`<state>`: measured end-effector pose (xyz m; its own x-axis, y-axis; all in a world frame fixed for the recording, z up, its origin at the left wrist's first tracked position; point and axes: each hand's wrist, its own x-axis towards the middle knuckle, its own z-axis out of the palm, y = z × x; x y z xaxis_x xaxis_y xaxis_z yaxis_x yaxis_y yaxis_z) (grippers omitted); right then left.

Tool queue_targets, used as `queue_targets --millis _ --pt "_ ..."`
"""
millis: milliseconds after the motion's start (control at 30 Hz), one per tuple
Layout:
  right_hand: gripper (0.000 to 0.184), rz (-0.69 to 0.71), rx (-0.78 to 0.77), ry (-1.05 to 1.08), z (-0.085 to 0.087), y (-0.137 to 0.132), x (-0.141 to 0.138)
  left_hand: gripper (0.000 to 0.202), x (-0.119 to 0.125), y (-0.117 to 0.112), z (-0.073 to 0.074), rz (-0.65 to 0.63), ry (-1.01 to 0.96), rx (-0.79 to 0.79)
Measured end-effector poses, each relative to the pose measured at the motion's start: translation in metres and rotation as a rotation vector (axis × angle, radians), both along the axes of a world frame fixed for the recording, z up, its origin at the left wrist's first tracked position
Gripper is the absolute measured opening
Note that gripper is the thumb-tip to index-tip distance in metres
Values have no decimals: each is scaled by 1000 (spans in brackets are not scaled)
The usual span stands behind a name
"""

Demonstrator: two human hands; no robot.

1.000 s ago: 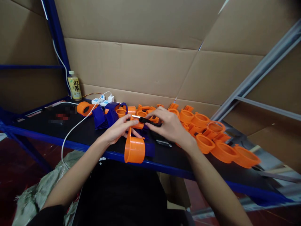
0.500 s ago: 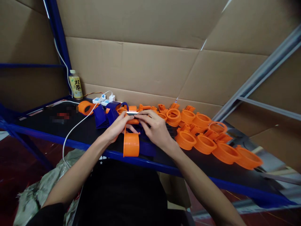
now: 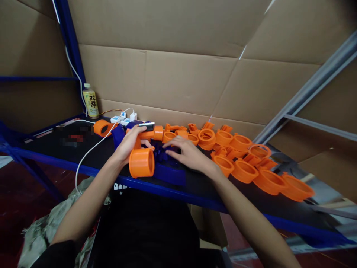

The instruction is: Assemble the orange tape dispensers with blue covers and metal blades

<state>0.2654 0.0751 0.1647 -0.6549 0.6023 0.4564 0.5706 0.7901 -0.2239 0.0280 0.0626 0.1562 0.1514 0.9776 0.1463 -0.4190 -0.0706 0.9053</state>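
My left hand [image 3: 128, 144] is closed around an orange plastic piece with a wide ring [image 3: 141, 163] at its near end and a shorter collar [image 3: 158, 133] at its far right. On top of that piece, by the thumb, lies a black strip with a white toothed edge [image 3: 147, 125]. My right hand [image 3: 191, 153] is apart from it, fingers spread and slightly curled over small dark blue parts [image 3: 161, 153]. A flat blue piece [image 3: 170, 174] lies near the table's front edge, below them.
Rows of orange ring pieces [image 3: 244, 170] cover the right side of the black table [image 3: 92, 152]. Blue pieces [image 3: 118, 136] and another orange ring [image 3: 102, 127] lie at the left. A white cable [image 3: 90, 149] crosses the table from the power strip [image 3: 125, 121]. A drink bottle [image 3: 90, 102] stands behind.
My right hand has let go of the strip and moved down to the blue parts. My left hand has shifted left with the orange piece, turning its ring towards me.
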Motion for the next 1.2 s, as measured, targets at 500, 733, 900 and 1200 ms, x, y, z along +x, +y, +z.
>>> queue_targets --millis 500,733,900,1200 --pt "15 -391 146 -346 -24 -1 -10 35 -3 2 1 -5 -46 -50" --pt "13 -414 -73 331 -4 7 -1 30 10 1 -2 -31 -26 -19" --pt "12 -218 -231 637 5 1 -8 29 29 -8 -5 -108 -8 33" --pt "51 31 -358 578 2 -23 -6 31 34 -15 -3 -202 -198 -69"
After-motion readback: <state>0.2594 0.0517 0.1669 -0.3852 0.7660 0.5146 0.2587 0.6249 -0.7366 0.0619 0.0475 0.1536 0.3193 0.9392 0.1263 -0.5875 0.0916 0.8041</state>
